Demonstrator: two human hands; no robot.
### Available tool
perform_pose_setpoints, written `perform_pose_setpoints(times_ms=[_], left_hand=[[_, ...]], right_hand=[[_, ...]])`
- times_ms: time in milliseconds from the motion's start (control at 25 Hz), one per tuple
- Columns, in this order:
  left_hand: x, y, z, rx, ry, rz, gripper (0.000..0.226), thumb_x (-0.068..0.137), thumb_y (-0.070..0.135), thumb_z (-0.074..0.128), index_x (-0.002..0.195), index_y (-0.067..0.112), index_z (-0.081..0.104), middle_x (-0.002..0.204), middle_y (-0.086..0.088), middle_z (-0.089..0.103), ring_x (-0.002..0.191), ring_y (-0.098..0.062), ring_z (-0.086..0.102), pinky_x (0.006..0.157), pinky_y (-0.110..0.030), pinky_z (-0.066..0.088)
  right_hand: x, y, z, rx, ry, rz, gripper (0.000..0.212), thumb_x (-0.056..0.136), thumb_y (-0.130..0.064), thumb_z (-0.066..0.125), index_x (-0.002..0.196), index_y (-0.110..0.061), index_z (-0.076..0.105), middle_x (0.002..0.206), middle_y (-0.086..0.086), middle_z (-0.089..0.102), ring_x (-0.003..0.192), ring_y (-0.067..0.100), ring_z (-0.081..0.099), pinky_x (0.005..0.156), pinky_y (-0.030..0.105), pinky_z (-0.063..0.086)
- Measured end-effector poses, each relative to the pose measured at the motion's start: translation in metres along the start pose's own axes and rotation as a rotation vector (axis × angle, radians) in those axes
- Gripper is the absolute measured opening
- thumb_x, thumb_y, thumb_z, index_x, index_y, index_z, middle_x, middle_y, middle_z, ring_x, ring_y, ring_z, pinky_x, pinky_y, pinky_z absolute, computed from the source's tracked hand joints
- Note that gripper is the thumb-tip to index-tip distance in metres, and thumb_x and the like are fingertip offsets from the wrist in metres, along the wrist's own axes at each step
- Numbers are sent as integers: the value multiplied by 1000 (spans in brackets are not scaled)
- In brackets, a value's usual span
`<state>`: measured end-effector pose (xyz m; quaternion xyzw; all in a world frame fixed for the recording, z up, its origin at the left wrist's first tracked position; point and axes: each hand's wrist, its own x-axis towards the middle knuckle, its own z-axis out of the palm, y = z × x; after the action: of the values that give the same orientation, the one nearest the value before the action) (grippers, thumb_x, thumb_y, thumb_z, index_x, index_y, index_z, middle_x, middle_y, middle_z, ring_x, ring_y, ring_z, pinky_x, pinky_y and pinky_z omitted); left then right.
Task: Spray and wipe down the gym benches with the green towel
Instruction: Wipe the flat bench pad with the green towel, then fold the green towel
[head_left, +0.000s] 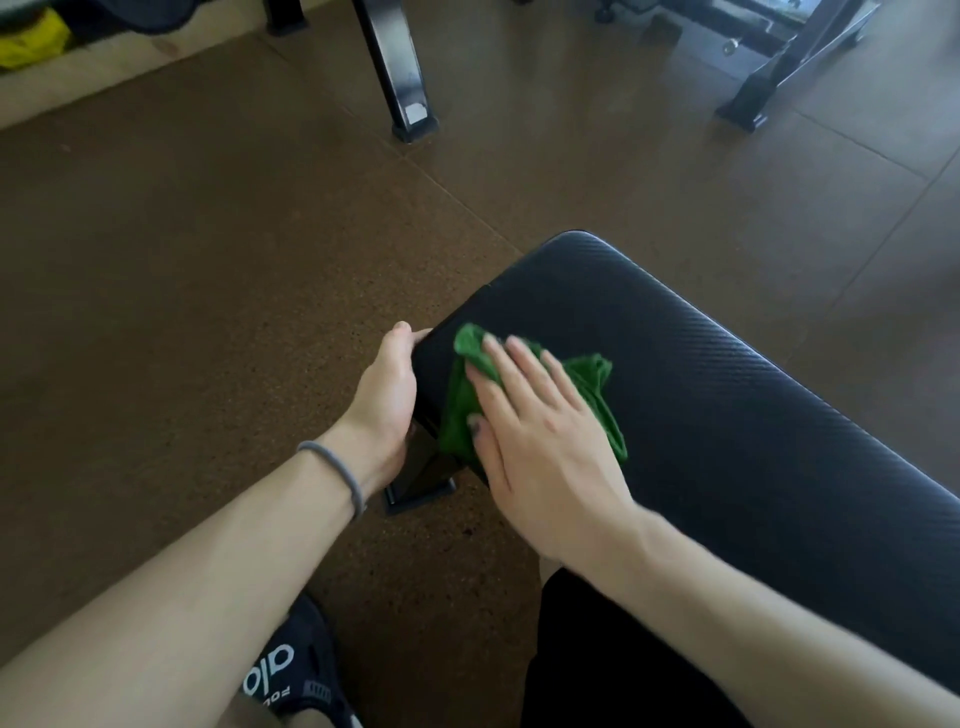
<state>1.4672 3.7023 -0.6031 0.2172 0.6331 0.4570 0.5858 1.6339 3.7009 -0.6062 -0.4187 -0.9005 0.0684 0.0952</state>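
The right hand (540, 441) lay flat, fingers spread, pressing the green towel (587, 384) onto the black bench (727, 415) near its left edge. The left hand (387, 395) curled around that edge, just beside the towel.

Right hand (540, 441) lies flat, pressing the crumpled green towel (587, 384) onto the black textured padded bench (727, 395), while the left hand (387, 395) grips its edge (brown rubber floor (208, 249) underneath).

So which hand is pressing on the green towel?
The right hand, lying flat on the green towel. The left hand, with the wristband, only grips the bench edge.
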Motion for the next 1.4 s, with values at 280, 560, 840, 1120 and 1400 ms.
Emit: perform_pose_setpoints(times_ms=[280, 560, 840, 1120, 1400], left_hand=[[3, 0, -13, 32, -102, 4, 61, 109, 54, 11, 131, 33, 63, 121, 6, 75, 114, -5, 68, 97, -29, 48], [-8, 13, -34, 86, -120, -37, 60, 107, 59, 21, 149, 28, 51, 146, 7, 59, 140, -10, 47, 127, -45, 20], [-81, 151, -106, 67, 75, 5, 41, 93, 47, 66, 128, 26, 60, 118, -1, 74, 114, -20, 70, 100, -42, 53], [-232, 279, -187, 72, 161, -157, 25, 99, 17, 65, 123, 20, 57, 120, -6, 68, 107, -20, 71, 89, -41, 61], [-347, 382, -275, 201, 210, -160, 19, 100, 13, 56, 108, 25, 67, 110, 2, 72, 105, -22, 70, 85, -39, 57]], right_hand=[[72, 11, 8, 1, 33, -87, 49, 109, -33, 31, 147, -11, 52, 156, 10, 48, 150, 27, 37, 125, 44, 26], [134, 10, 1, 260, 204, 214, 32, 109, -30, 37, 84, -16, 52, 86, 6, 64, 84, 29, 60, 80, 41, 43], [159, -123, -108, 1541, -326, 780, 25, 105, -21, 54, 126, -16, 68, 112, 10, 75, 100, 22, 75, 85, 36, 61], [186, -243, -262, 1480, -740, 738, 42, 95, -17, 68, 136, -24, 58, 124, 11, 68, 112, 30, 69, 97, 52, 58], [245, -361, -389, 764, -931, 114, 29, 82, -33, 79, 89, -14, 59, 91, 4, 66, 82, 19, 60, 71, 37, 46]])
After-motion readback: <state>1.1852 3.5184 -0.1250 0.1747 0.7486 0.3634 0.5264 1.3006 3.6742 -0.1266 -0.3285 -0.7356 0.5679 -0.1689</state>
